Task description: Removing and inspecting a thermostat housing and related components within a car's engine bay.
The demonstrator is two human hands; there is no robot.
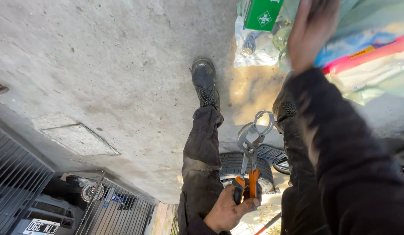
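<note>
Holding orange-handled pliers [253,152], right hand [312,32] enters bag [376,65].

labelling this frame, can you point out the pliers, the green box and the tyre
pliers [253,146], head view, on the pivot below the curved metal ends
green box [261,14], head view, on its front face
tyre [231,165], head view, on the tread

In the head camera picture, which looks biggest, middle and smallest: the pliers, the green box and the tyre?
Largest to smallest, as they look:
1. Pliers, held in the left hand, so they are near the camera and look bigger.
2. Tyre, partly hidden behind the legs, so its real size is surely bigger.
3. Green box, cut off by the picture's top edge.
</note>
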